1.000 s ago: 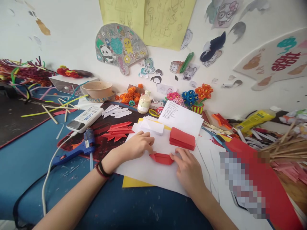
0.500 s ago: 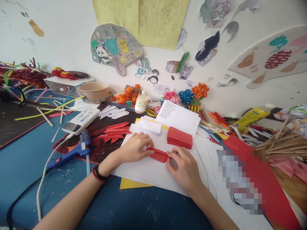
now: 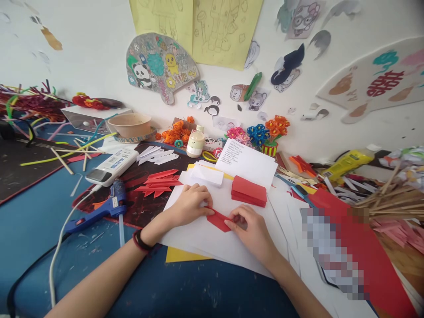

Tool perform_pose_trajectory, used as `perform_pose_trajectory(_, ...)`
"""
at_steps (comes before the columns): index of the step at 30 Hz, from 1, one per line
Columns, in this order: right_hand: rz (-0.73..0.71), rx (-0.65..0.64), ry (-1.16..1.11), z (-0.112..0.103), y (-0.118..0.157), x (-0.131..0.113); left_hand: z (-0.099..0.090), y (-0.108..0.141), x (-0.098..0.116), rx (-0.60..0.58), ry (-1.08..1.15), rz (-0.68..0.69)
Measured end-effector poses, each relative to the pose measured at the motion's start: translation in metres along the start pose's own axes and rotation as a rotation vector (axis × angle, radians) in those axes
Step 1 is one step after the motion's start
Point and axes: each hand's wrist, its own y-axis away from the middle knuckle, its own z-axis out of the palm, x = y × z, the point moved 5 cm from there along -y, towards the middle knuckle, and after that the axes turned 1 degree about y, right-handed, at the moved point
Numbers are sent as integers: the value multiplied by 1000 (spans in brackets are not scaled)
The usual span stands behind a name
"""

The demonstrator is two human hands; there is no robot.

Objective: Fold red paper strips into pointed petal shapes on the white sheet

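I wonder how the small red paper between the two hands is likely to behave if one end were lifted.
The small red paper is probably very light, since it looks thin. The fold along its length likely makes it fairly stiff rather than floppy. It might spring open slightly if released, as only the fingers appear to hold it.

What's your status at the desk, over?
Left hand, right hand: both on one red paper piece. Paper over white sheet. Red stack near right hand, not covering paper.
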Motion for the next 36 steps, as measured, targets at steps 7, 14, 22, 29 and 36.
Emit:
perform_pose_trajectory(7,91,-170,-177,3,4,-4,-8,0,4,120,253,-81)
perform_pose_trajectory(14,147,-145,-312,1,1,0,-6,-3,18,188,582,-117)
perform_pose_trajectory(22,279,-169,-690,9,-1,10,18,-4,40,113,656,-95)
perform_pose_trajectory(29,301,-65,-569,3,-1,17,14,-1,35,52,500,-133)
perform_pose_trajectory(36,269,32,-448,-18,-5,19,8,6,34,-161,295,1)
